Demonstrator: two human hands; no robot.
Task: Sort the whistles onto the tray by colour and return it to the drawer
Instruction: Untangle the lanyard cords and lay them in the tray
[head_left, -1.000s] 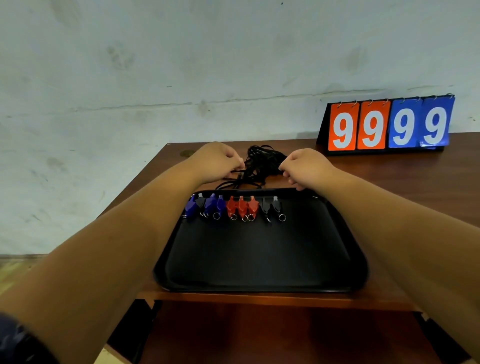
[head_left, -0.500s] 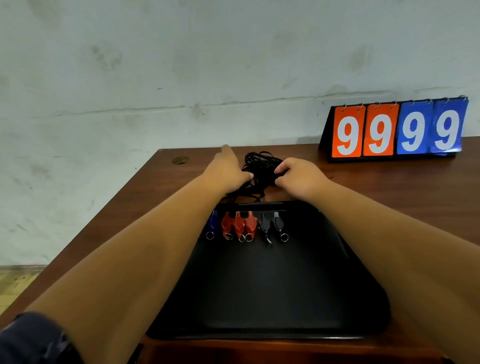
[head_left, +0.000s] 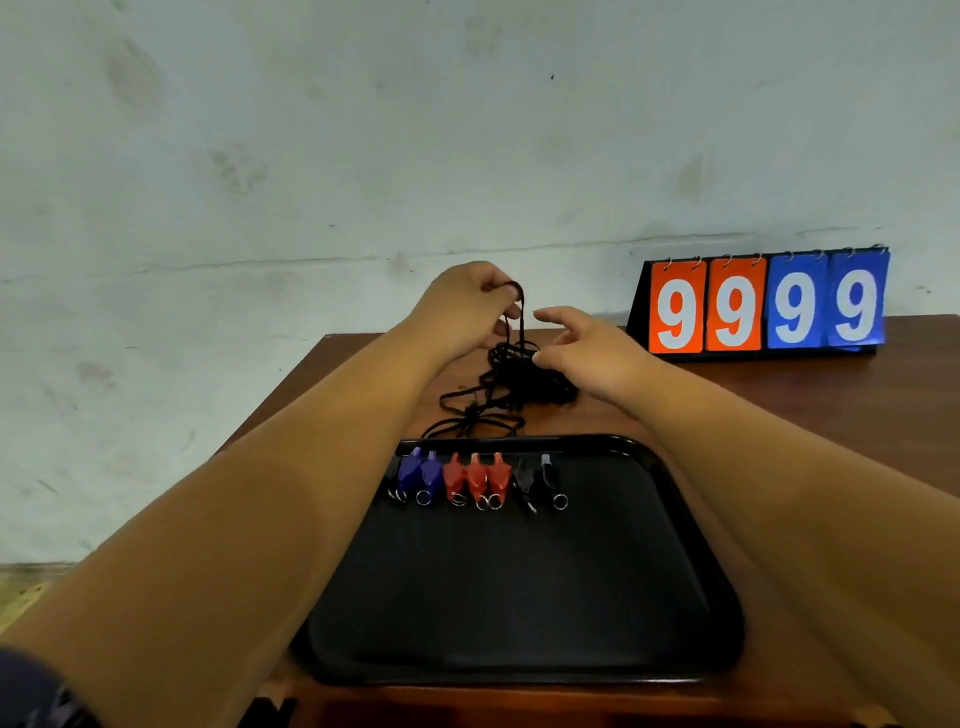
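Wall: pale, stained plaster, rose behind the far edge of the table.

Table: brown wood; its far left corner showed beside the left hand.

Tray: black, rectangular with rounded corners, lay flat on the table, its near edge close to the table's near edge. Most of its floor was bare; its left edge was hidden under the left forearm.

Scoreboard: flip type, stood at the table's far edge toward the right; two orange cards and two blue cards, each reading 9.

Cords: black, a tangled heap on the table between the tray's far edge and the table's far edge; loose loops trailed toward the tray's far rim.

Left hand: raised over the heap, fingers pinched shut on one strand of the cords, drawn up taut.

Right hand: just beside the heap, fingers spread open, thumb tip touching the cords, gripping nothing.

Whistles, in one row along the tray's far edge, near its far left corner, rings pointing to the near edge:
- blue whistles: two visible, leftmost.
- red whistles: three, middle.
- black whistles: two, rightmost.
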